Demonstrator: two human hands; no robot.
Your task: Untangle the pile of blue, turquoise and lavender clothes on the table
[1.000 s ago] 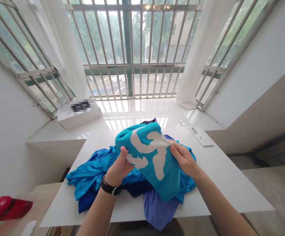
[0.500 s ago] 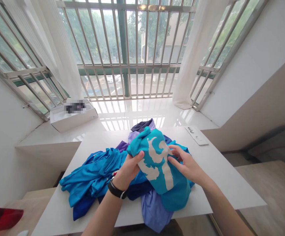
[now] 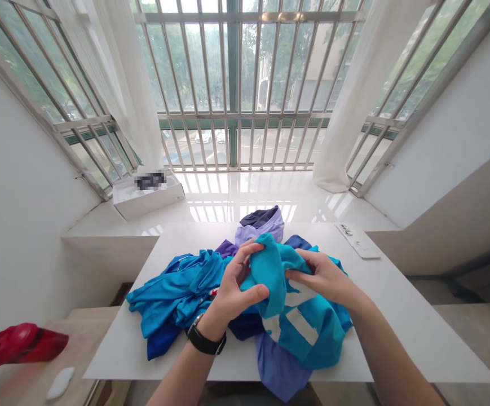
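Note:
A turquoise garment with a pale grey print (image 3: 312, 332) is bunched up between my hands above the white table. My left hand (image 3: 238, 282), with a black watch on its wrist, grips the garment's left part between thumb and fingers. On the other side my right hand (image 3: 323, 276) pinches a fold of the same cloth. Beneath and around it lies a heap of clothes: a bright blue garment (image 3: 185, 293) to the left, a lavender one (image 3: 281, 366) hanging over the front edge, and a lavender and dark one (image 3: 261, 223) behind.
The white table (image 3: 414, 338) stands against a window sill. On its far right lies a phone-like white object (image 3: 357, 241). An open white box (image 3: 149, 200) rests on the sill. At lower left are a red cap-like item (image 3: 25, 344) and a white mouse-like object (image 3: 61, 383).
The turquoise garment's upper part has been folded over, covering much of the print. My left hand has turned with its fingers behind the cloth. The view has shifted left.

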